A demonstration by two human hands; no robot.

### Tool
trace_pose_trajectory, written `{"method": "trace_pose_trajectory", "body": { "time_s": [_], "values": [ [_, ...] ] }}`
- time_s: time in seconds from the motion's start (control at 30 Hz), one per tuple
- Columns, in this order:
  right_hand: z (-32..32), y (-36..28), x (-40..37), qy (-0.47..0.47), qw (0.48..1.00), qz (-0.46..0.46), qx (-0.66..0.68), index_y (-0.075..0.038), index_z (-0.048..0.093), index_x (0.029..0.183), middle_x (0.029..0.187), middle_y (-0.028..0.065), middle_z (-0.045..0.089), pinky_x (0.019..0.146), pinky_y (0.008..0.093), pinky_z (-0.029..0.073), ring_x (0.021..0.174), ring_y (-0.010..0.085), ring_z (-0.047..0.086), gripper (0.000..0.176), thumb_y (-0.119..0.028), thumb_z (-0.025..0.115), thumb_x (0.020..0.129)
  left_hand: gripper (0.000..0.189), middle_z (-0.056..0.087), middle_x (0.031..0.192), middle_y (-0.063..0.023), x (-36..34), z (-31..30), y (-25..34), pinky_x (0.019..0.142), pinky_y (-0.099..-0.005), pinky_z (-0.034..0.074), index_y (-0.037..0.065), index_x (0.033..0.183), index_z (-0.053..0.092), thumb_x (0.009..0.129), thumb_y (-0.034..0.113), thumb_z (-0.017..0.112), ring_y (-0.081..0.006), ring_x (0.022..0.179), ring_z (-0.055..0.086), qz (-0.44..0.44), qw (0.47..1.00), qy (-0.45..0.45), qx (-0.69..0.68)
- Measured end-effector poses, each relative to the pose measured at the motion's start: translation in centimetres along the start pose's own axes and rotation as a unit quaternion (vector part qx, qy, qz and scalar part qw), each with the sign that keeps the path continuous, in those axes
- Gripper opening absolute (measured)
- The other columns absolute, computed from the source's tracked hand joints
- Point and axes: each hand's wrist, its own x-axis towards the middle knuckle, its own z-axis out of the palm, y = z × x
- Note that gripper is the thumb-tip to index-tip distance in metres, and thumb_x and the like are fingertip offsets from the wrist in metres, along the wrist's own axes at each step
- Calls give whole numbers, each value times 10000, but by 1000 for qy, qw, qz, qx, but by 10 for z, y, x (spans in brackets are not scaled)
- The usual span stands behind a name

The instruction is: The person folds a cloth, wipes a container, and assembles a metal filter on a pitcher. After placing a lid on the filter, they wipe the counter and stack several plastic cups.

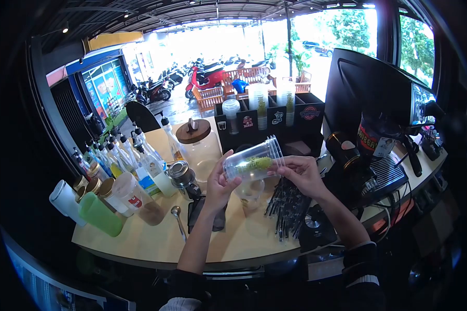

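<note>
Holds a clear plastic cup with green print [254, 163] sideways in the air above the pale curved table [140, 241], with left hand [220, 182] clasping its base and right hand [301, 173] pinching its rim, and probably risks dropping it onto the clear glass vessel [250, 194] and black straws [288, 207] below through a loose pinch.

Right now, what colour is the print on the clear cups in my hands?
Yellowish green, printed on the clear cups; the head view shows it.

Worktop [155, 241]: pale wood. Left edge: row of pump bottles [114, 155], with a green tumbler [99, 213] near them. Centre: glass jar with wooden lid [197, 147], metal spoon [178, 220]. Right: heap of black straws [287, 207], coffee machine [373, 103]. Rear: black cup organiser [296, 122] holding stacked cups [258, 106].
</note>
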Motion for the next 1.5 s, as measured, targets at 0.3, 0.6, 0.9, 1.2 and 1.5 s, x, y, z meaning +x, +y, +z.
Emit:
{"method": "trace_pose_trajectory", "body": {
  "time_s": [0.3,0.6,0.9,1.2,1.5],
  "values": [
    [8,13,-1,-3,999,-24,47,67,592,1100,1039,137,649,883,273,495,972,159,624,242,-3,595,869,803,427,1290,-137,11,7,-3,959,-311,424,42,1443,174,835,179,681,-188,1144,483,56,994,18,94],
    [0,4,14,116,991,-40,-51,11,562,1076,977,63,591,762,240,502,837,106,601,313,-48,694,798,913,437,1267,-155,40,15,12,971,-344,424,2,1436,110,770,82,728,-216,1157,473,21,993,115,-22],
    [17,-40,52,82,910,-168,-370,-86,495,1171,1135,124,490,886,385,460,1046,281,528,551,-168,733,681,1136,503,1232,-158,66,33,21,988,-377,402,40,1450,37,633,85,824,-224,1140,513,123,978,31,163],
    [8,-15,106,89,876,-206,-427,-73,483,1170,1119,145,499,892,416,435,1062,339,517,543,-157,722,689,1009,482,1292,-200,55,30,8,989,-401,382,42,1452,107,707,164,777,-297,1183,490,155,911,66,377],
    [-73,24,254,171,855,-228,-434,-91,502,1159,1112,162,553,903,415,426,1076,329,522,571,-234,785,683,458,547,1232,-191,21,2,-57,1026,-402,340,-8,1188,555,925,357,470,-308,1199,477,-7,853,-195,483]
  ]
}}
